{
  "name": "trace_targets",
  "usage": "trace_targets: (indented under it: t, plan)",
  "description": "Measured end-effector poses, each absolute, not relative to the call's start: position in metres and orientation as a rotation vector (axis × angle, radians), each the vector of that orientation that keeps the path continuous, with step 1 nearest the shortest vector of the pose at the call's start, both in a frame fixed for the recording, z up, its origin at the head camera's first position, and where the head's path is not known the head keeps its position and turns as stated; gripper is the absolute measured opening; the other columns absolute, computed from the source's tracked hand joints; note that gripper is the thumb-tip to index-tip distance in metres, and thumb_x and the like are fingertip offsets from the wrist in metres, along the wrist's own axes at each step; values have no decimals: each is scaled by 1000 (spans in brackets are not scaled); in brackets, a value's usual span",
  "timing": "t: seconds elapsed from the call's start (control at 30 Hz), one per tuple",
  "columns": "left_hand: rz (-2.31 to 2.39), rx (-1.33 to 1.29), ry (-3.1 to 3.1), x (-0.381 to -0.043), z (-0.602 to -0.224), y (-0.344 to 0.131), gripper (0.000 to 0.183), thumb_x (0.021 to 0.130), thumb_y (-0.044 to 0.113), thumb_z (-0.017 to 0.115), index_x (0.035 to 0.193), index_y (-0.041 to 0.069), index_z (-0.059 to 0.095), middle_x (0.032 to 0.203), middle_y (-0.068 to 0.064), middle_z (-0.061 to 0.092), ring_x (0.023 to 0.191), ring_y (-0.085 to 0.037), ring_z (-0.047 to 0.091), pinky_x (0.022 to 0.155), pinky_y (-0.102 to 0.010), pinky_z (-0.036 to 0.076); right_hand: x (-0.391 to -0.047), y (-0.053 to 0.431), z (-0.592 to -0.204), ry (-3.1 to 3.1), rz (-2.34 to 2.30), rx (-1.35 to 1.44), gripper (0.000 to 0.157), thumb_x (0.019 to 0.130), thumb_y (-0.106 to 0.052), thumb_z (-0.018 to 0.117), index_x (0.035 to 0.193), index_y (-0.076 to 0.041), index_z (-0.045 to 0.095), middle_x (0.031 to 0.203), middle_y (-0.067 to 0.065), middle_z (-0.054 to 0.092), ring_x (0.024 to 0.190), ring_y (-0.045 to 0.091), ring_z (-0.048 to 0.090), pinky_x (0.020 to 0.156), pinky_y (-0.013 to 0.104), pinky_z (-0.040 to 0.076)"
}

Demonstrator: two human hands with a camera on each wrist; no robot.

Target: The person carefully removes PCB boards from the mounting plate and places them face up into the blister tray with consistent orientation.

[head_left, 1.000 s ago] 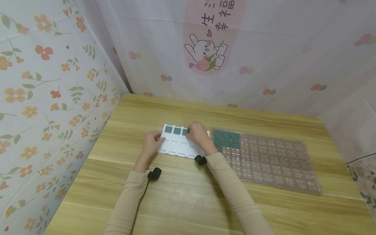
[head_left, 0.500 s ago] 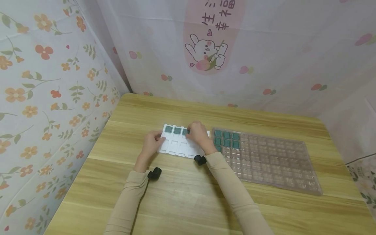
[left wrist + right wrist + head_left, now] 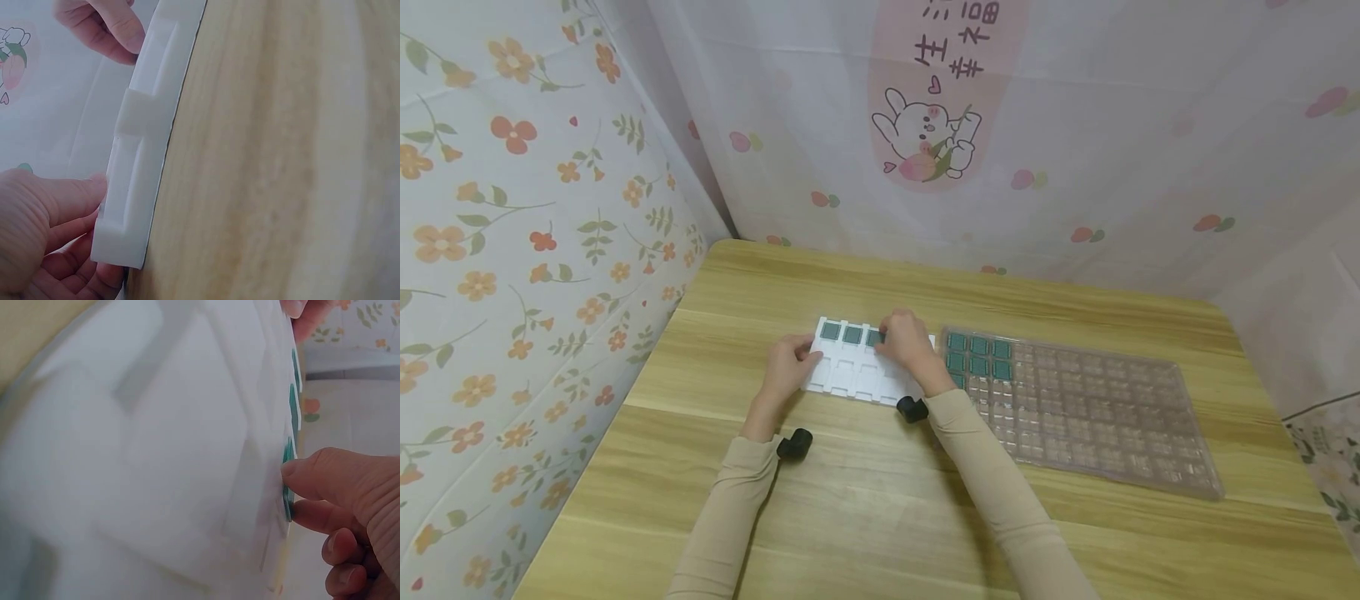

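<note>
A white plastic tray (image 3: 850, 371) with moulded pockets lies on the wooden table. Square green chips (image 3: 852, 334) sit in its far row. At the tray's left end my left hand (image 3: 786, 364) holds the edge, thumb on the upper side and fingers curled at the outer side in the left wrist view. Over the far row my right hand (image 3: 910, 340) pinches a green chip (image 3: 288, 494) between thumb and forefinger, at the third pocket from the left. That hand covers the right part of the far row.
Right of the white tray lies a large clear plastic tray (image 3: 1097, 408) with many pockets. Several green chips (image 3: 978, 345) fill its upper left corner. My right forearm crosses its lower left side. Printed curtains (image 3: 1075, 125) hang behind and left of the table (image 3: 850, 517).
</note>
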State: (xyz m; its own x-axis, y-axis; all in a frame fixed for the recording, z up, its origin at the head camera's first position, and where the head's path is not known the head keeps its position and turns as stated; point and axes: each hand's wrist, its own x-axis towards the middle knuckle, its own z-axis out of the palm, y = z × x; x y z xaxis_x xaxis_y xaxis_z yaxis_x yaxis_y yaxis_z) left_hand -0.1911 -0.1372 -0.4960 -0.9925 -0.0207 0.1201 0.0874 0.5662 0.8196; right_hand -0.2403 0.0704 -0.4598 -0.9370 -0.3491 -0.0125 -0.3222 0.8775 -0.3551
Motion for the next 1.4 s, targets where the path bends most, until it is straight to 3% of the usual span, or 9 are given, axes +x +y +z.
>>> trace_targets:
  t: [1.4]
  plan:
    - [-1421, -47, -2680, -191, -496, -137, 33, 84, 0, 65, 113, -13, 60, 97, -25, 61, 77, -28, 52, 66, -30, 41, -221, 97, -448, 3019, -625, -563, 27, 76, -17, 75, 94, 2, 70, 96, 16, 63, 91, 30, 57, 79, 41, 47]
